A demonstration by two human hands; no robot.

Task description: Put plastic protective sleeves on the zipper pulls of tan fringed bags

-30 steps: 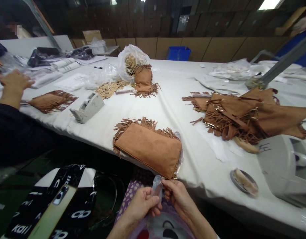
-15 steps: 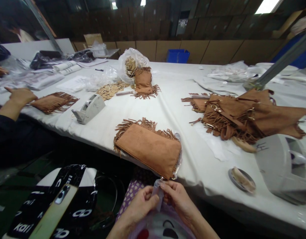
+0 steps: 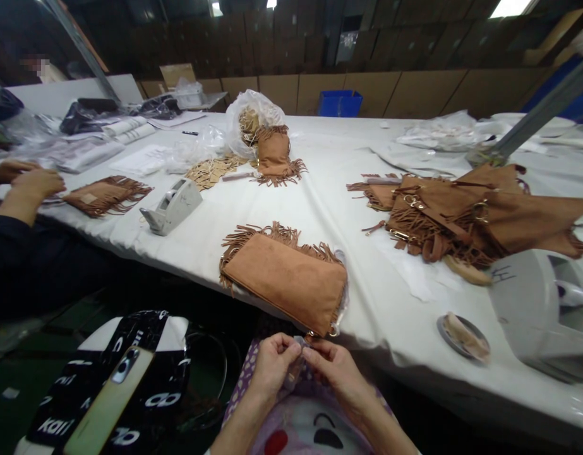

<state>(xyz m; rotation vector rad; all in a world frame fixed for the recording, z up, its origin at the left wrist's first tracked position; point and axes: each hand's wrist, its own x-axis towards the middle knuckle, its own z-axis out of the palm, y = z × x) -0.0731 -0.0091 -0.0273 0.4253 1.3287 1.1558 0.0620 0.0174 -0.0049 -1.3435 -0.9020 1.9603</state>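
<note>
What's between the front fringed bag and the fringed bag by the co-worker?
A grey tape dispenser and a stretch of white cloth; the dispenser sits nearer the co-worker's bag than the front fringed bag. Shows in the head view.

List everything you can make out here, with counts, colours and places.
fringed pouches: 3, brown, front centre, back centre, left
bag pile: count unclear, brown, table right
tape dispensers: 2, grey, left and right
tags: many, tan, back centre-left
plastic bag: 1, clear, behind tags
dish: 1, grey, right
table: 1, white, centre
crate: 1, blue, back
boxes: several, brown, back
poles: 2, grey, left and right
phone: 1, yellow-green, lower left
patterned pad: 1, black-and-white, under phone
clear plastic: 1, between hands
co-worker's hands: 2, bare, far left
left hand: 1, bare, lower centre
right hand: 1, bare, beside it
</note>
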